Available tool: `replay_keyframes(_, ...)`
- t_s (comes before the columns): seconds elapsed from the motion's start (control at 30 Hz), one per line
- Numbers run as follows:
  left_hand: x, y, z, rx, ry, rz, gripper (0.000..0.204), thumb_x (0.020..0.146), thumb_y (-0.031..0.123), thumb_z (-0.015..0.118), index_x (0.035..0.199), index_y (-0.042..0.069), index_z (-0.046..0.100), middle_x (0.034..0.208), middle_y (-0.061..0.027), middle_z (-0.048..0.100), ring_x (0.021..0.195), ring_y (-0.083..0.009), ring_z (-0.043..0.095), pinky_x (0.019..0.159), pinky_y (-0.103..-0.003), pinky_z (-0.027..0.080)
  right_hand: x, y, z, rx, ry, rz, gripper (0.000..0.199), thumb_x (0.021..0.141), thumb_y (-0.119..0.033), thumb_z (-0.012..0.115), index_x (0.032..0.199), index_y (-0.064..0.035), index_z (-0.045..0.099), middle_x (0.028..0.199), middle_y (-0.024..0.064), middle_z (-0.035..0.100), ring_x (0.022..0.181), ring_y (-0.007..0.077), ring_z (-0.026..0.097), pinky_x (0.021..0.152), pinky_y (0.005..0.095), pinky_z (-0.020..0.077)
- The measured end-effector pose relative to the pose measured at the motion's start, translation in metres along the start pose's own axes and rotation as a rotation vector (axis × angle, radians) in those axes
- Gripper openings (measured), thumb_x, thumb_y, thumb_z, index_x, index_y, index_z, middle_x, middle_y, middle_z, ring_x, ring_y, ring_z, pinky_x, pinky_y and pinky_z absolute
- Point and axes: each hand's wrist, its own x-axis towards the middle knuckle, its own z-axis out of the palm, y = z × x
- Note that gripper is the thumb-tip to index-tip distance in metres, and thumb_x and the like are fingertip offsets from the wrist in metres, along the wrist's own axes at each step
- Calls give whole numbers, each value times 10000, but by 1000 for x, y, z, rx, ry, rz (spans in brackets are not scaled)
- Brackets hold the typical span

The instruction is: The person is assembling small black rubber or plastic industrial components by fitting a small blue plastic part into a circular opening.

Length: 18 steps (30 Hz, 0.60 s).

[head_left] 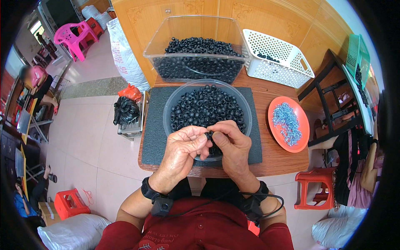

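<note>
My left hand (182,153) is closed, its thumb and fingers pinching a small round black plastic piece (209,136) with a hole in it. From the other side my right hand (234,149) is also closed, thumb and fingertips pressed against the same piece. Whether something tiny sits between the right fingertips is hidden. Both hands are over the near rim of a round clear tub (167,109), heaped with many black pieces (208,104) of the same kind. To the right, an orange-red plate (306,125) carries a pile of small shiny silvery-blue parts (286,123).
A large clear bin (152,55) of black pieces and a white perforated basket (283,75) stand behind the tub. The tub rests on a dark grey mat (154,137) on a wooden table (287,160). Red stools (318,175) flank me; other people sit at both sides.
</note>
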Motion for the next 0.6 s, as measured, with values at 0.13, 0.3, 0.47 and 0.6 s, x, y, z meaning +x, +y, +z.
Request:
replay_keyframes(0.13,-1,1,1,8,2,-6,170,874,87,605,994,-33,591,794,-111,637,617,-137,585,544,-243,462,1,-2,-2,-104,12,-80,136,796,0,637,929,-16,661,859,51,592,840,163,524,720,261,429)
replay_keyframes(0.3,0,1,2,5,-8,-20,169,875,87,604,992,-35,594,795,-107,637,618,-134,583,545,-243,463,4,-4,-7,-302,-14,-305,111,787,-19,655,897,-10,650,841,61,596,786,168,509,662,264,413)
replay_keyframes(0.47,0,-2,0,44,-18,9,169,877,89,602,994,-33,594,796,-101,637,625,-131,583,545,-240,461,4,-8,-8,-215,-38,-223,117,787,-17,656,903,-6,647,834,60,593,756,158,508,623,260,415)
replay_keyframes(0.6,0,-2,1,36,-20,15,164,880,85,595,994,-34,593,797,-101,636,626,-134,584,543,-241,460,5,-12,-8,-193,-47,-203,111,793,-17,652,903,-5,646,825,57,593,745,148,506,605,251,414)
